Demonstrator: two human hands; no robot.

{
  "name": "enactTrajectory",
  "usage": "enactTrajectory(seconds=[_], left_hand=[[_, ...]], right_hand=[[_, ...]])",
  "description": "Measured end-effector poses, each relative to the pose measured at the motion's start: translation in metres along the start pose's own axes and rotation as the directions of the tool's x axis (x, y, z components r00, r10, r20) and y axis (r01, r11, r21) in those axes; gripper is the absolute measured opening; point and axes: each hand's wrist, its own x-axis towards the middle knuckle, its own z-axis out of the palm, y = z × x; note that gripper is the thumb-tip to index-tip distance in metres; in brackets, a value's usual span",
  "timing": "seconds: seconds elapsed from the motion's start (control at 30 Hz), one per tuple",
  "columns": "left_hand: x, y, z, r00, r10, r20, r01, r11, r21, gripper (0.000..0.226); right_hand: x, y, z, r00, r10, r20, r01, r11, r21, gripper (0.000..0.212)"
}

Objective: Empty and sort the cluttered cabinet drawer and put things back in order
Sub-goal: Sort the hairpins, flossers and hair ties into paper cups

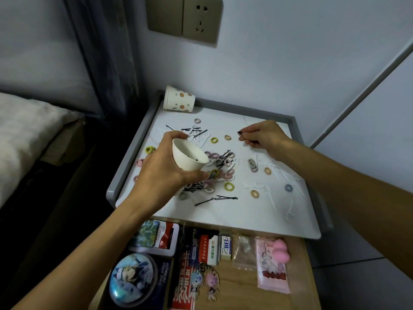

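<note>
Head view, looking down on a white cabinet top [257, 218] with a raised grey rim. Left hand [165, 175] curled round a small white paper cup [190, 157], cup tilted with its mouth toward the right and held above the left-centre of the top. Dark specks inside the cup, possibly pins; too small to tell. Right hand [264, 136] at the far right of the top, fingertips pinching a short black hairpin [239, 135], other fingers curled under.

Scattered across the white surface: small hair ties [228, 186] in yellow, pink, grey and tan, thickest in a heap just right of the cup; black bobby pins [225, 198] singly and in bunches, one bunch just below the left hand; white floss picks [290, 209], mostly on the right half. Spotted paper cup [178, 100] lying on its side in the far left corner, against the rim.

Below the top, open drawer [241, 287] with a wooden floor, holding a round printed tin [134, 279], flat packets, an eraser [225, 245], two figure keychains [211, 281] and a pink sponge [282, 249] resting on a pink sachet.
</note>
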Motion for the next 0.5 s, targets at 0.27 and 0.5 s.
enactTrajectory(seconds=[0.27, 0.5], left_hand=[[-0.002, -0.003, 0.009, 0.999, 0.021, 0.030, -0.022, 0.999, 0.031, 0.082], [-0.007, -0.005, 0.008, 0.997, 0.071, 0.033, -0.071, 0.997, 0.024, 0.085]], right_hand=[[-0.079, -0.068, 0.026, 0.832, -0.386, 0.398, 0.507, 0.820, -0.266, 0.014], [-0.106, -0.066, 0.061, 0.676, -0.442, 0.589, 0.726, 0.537, -0.430, 0.021]])
